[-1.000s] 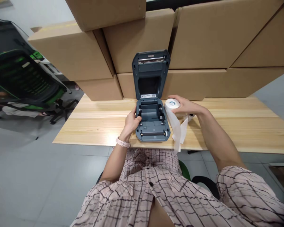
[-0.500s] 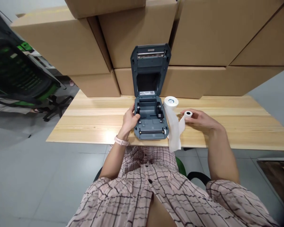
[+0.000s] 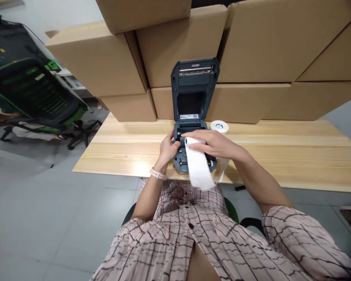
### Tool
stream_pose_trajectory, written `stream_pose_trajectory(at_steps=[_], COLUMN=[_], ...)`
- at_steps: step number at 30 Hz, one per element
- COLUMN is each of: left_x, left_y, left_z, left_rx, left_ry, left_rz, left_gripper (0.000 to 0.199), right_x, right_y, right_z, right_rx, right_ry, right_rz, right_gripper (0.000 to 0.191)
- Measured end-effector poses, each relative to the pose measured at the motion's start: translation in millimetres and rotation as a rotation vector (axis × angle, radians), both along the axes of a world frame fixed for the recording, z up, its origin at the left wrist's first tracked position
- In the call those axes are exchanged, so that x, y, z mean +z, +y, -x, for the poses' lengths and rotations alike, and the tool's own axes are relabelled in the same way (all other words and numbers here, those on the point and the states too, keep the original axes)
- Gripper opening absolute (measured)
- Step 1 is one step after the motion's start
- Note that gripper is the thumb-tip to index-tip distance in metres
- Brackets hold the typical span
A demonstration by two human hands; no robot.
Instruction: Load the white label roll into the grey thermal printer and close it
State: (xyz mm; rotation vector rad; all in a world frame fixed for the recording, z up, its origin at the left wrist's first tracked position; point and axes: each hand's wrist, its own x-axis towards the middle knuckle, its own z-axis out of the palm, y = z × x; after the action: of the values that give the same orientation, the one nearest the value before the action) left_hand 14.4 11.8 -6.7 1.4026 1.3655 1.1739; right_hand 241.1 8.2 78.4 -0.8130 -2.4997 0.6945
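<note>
A dark grey label printer [image 3: 194, 89] stands on the table with its lid raised. My left hand [image 3: 167, 150] grips the left side of its base, thumb over the inner edge. In my right hand [image 3: 218, 143] is a small paper roll [image 3: 196, 166], held above the printer's open bay between thumb and fingers. From it a white strip hangs down over the printer's front and past the table edge. Part of the bay is hidden behind the hand and paper. Just right of the printer stands a larger white label roll [image 3: 219, 126], its loose strip partly hidden by my right hand.
Stacked cardboard boxes [image 3: 251, 47] rise along the back of the wooden table [image 3: 123, 148], close behind the printer's lid. A black and green office chair [image 3: 43, 93] is on the left, with part of another person beside it.
My right hand has moved left with the small roll, from beside the larger roll to over the printer's bay. The left hand keeps its grip; the whole view has shifted slightly.
</note>
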Motion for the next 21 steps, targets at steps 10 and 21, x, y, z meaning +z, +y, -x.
stream_pose_trajectory(at_steps=[10,21], left_x=[3.7,3.8], left_y=[-3,-5], left_z=[0,1], left_rx=[0.029,0.014], left_ry=[0.067,0.075], left_rz=[-0.024,-0.002], left_gripper=[0.074,0.077], right_x=[-35.2,-34.9], right_y=[6,-47], right_z=[19,-20], right_rx=[-0.027,0.099], right_ry=[-0.249,-0.295], right_rz=[-0.15,-0.146], right_gripper=[0.048,0.118])
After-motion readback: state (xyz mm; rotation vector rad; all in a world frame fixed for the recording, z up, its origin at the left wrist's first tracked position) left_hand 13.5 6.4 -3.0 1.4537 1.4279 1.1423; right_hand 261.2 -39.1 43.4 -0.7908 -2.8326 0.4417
